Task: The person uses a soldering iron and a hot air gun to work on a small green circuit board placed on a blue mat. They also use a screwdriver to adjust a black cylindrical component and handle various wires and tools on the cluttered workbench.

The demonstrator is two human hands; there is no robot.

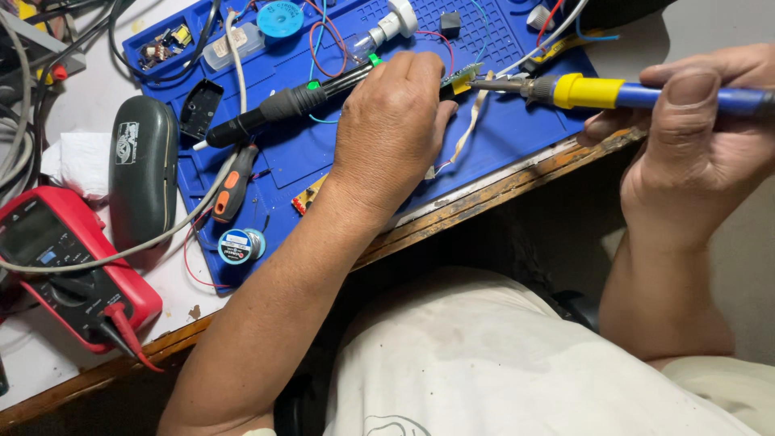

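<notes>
Over a blue work mat (517,137) on my desk (500,190), my left hand (391,129) rests palm down with its grip pressed together on a small green circuit board (458,77), most of which hides under my fingers. My right hand (694,137) comes in from the right, its grip pinching a soldering iron (638,95) with a blue handle and a yellow collar; the metal tip points left and sits right at the exposed edge of the board. Just left of my left hand a black-handled tool (282,105) lies slantwise across the mat, and below it lies a small screwdriver with an orange and black handle (234,194). A little spool of solder (240,245) sits near the mat's front edge. Farther left, off the mat, are a dark oval case (143,169) and a red multimeter (69,266) with its leads.
</notes>
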